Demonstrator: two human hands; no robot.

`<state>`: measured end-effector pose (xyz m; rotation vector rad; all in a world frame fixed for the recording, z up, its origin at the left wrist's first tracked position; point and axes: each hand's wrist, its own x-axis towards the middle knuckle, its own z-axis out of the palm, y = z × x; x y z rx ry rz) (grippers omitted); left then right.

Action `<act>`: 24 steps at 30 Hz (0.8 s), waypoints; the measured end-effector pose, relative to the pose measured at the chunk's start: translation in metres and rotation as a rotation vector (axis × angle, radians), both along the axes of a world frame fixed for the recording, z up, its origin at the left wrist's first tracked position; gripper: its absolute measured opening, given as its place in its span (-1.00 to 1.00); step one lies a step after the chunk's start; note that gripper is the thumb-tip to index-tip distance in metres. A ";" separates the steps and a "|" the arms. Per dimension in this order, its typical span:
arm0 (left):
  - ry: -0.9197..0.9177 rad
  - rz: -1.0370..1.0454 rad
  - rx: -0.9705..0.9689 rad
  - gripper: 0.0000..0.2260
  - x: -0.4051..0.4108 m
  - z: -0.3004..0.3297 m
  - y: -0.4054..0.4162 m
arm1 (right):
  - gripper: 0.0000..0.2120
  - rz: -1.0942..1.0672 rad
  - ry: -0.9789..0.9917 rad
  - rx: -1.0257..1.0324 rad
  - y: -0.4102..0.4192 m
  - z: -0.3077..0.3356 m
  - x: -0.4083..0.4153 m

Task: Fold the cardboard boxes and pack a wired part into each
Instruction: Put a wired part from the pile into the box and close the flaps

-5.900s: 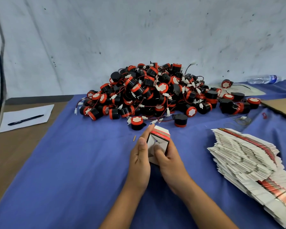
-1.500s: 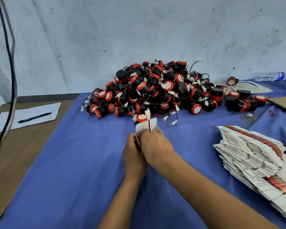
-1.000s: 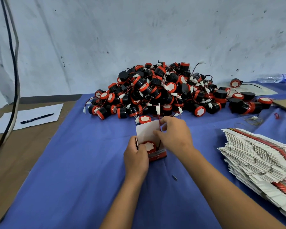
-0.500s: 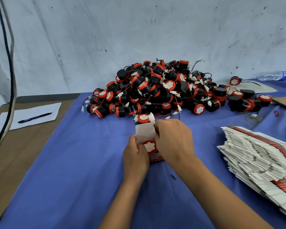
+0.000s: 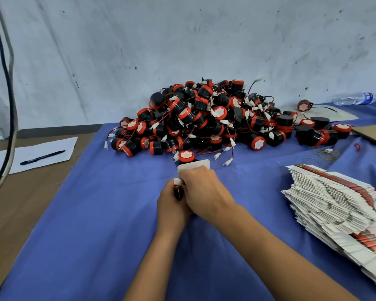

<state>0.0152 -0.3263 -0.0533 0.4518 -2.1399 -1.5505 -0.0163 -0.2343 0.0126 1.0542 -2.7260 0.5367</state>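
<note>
**Cloth, card and plastic on the bench**

A matt blue cloth (image 5: 96,213), smooth but for a few soft creases at the right of the frame, covered most of the table. At the left edge bare brown board (image 5: 20,209) showed, dull and flat, with a sheet of white paper (image 5: 30,153) and a black plastic pen (image 5: 41,157) on it. The heaped parts (image 5: 204,122) at centre looked like hard black and red plastic with a slight sheen. The stack of flat boxes (image 5: 334,203) at right was white card, red-printed. The wall (image 5: 182,40) behind was pale, rough and scuffed. A clear plastic bottle (image 5: 354,98) lay at upper right.
</note>
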 end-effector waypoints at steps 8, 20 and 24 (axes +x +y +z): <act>-0.037 0.027 0.058 -0.76 -0.006 -0.005 -0.002 | -0.83 -0.104 -0.031 0.059 0.000 -0.007 -0.005; 0.009 0.016 -0.068 -0.73 -0.001 -0.004 -0.002 | -0.56 -0.038 -0.172 0.022 0.000 -0.002 0.004; -0.024 0.060 -0.146 -0.72 0.001 -0.006 -0.001 | -0.53 -0.065 -0.201 -0.128 0.003 -0.005 -0.001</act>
